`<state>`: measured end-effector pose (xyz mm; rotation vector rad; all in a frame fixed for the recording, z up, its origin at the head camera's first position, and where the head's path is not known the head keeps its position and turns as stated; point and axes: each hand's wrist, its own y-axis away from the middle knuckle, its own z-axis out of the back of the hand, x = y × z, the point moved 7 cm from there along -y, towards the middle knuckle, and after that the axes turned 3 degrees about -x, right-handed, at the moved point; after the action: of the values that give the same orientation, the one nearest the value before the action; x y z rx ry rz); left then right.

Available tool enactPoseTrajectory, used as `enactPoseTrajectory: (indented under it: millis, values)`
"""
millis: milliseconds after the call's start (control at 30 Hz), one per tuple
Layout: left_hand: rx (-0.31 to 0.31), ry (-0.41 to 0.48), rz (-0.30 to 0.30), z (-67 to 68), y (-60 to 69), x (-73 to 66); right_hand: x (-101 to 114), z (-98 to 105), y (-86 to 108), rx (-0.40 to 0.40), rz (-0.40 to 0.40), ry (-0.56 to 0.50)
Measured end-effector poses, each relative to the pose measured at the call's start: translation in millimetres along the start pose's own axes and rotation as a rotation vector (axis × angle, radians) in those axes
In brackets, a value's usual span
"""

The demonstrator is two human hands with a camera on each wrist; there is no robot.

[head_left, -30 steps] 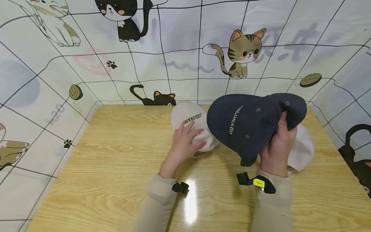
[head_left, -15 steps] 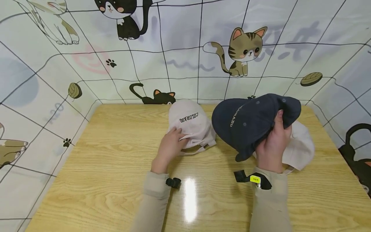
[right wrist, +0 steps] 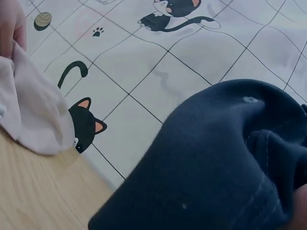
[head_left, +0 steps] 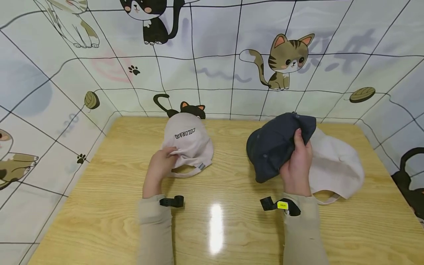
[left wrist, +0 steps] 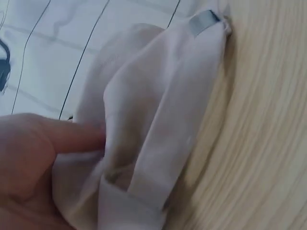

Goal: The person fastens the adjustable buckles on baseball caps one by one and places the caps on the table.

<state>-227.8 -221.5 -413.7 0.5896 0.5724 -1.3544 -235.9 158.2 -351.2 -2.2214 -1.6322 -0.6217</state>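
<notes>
My left hand (head_left: 160, 167) pinches the back edge of a pale pink cap (head_left: 188, 141) lettered COLORADO, at the left of the table in the head view. Its strap and metal buckle show in the left wrist view, where the thumb presses the cap's cloth (left wrist: 144, 96). On the right, my right hand (head_left: 298, 165) grips a navy blue cap (head_left: 275, 143) by its back part, thumb on top. The navy cap is held above the table and overlaps a white cap (head_left: 338, 162) lying behind the hand. In the right wrist view the navy cap (right wrist: 201, 153) fills the lower right.
The wooden table (head_left: 212, 191) carries the caps. A wall cloth (head_left: 218, 55) printed with cats and grid lines rises behind the table's far edge and along both sides.
My left hand has shifted from lying on the pink cap to pinching its edge, and the cap has slid left. My right hand has drawn the navy cap left and slightly lower, exposing more white cap.
</notes>
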Motion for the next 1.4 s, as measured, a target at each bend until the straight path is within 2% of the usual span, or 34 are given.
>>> enactPoseTrajectory:
  millis: [67, 167, 267, 333, 433, 500, 533, 567, 600, 667, 733, 767, 833, 867, 900, 967, 1000, 1067, 1167, 1267, 1367, 1400]
  values:
    - [-0.077, -0.028, 0.037, 12.4, 1.8, 7.2, -5, 0, 0.2, 0.012, -0.041, 0.000]
    - [-0.178, -0.095, 0.057, 26.6, 5.9, 11.5, -15, -1, 0.8, 0.049, -0.121, -0.015]
    - [-0.221, -0.149, 0.039, 35.1, 12.4, 3.1, -25, -4, 2.7, 0.102, -0.192, -0.025]
    - [-0.264, -0.134, -0.044, 39.6, 16.8, -15.1, -31, -5, 3.8, 0.129, -0.223, -0.024]
    - [-0.372, -0.040, -0.256, 42.8, 25.8, -58.9, -39, -7, 5.8, 0.159, -0.271, -0.008]
    - [-0.419, 0.064, -0.398, 37.8, 33.1, -89.1, -45, -7, 7.2, 0.152, -0.309, 0.015]
    - [-0.402, 0.119, -0.439, 31.7, 35.5, -101.4, -47, -7, 8.0, 0.148, -0.323, 0.031]
    - [-0.374, 0.156, -0.454, 23.8, 37.0, -110.9, -50, -7, 9.2, 0.151, -0.344, 0.049]
    - [-0.319, 0.179, -0.449, 13.5, 37.0, -117.5, -53, -7, 10.6, 0.155, -0.361, 0.065]
    - [-0.117, 0.236, -0.374, -14.0, 34.5, -121.8, -58, -7, 13.3, 0.168, -0.384, 0.086]
    - [0.145, 0.249, -0.269, -46.8, 33.8, -116.4, -61, -8, 16.1, 0.195, -0.398, 0.081]
    - [0.271, 0.223, -0.233, -62.6, 35.3, -111.8, -63, -8, 17.7, 0.208, -0.405, 0.074]
    - [0.494, 0.186, -0.198, -90.7, 41.1, -103.3, -65, -9, 19.8, 0.225, -0.410, 0.043]
    - [0.576, 0.180, -0.211, -102.2, 43.7, -100.8, -66, -10, 20.9, 0.233, -0.412, 0.022]
    - [0.634, 0.178, -0.237, -111.6, 46.0, -99.6, -67, -11, 21.8, 0.236, -0.418, 0.000]
    - [0.656, 0.174, -0.301, -123.8, 46.3, -99.5, -68, -15, 23.3, 0.254, -0.413, -0.039]
    - [0.647, 0.206, -0.312, -127.5, 45.4, -100.2, -68, -17, 23.4, 0.269, -0.405, -0.055]
    - [0.590, 0.287, -0.327, -129.4, 42.4, -103.6, -69, -22, 23.1, 0.313, -0.383, -0.083]
    - [0.466, 0.455, -0.336, -118.2, 41.4, -114.6, -72, -27, 21.2, 0.379, -0.345, -0.100]
    - [0.358, 0.599, -0.373, -101.7, 45.2, -128.4, -76, -25, 19.4, 0.392, -0.349, -0.090]
    - [0.278, 0.657, -0.347, -89.7, 49.4, -134.8, -81, -21, 18.0, 0.370, -0.367, -0.003]
    - [0.254, 0.667, -0.319, -87.2, 49.9, -135.0, -83, -20, 17.7, 0.361, -0.373, 0.042]
